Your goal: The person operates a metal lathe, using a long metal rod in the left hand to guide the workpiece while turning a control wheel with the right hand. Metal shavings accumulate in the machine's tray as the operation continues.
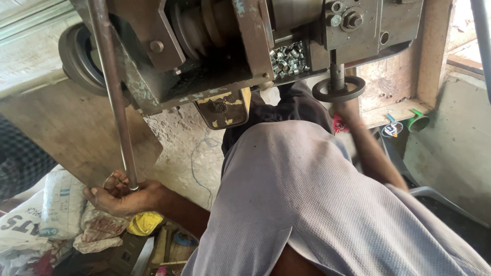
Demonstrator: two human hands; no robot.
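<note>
Left hand clamps the rod's lower end; right hand grips the handwheel (grimy machine). A slipping rod could jam his fingers.

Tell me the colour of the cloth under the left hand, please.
Yellow. The cloth lies just below the left hand; the head view shows it.

The rod is a long, thin steel bar, grey and a little rusty, standing almost upright beside the machine. The handwheel is a small dark ring on a short vertical shaft under the machine's right side.
</note>
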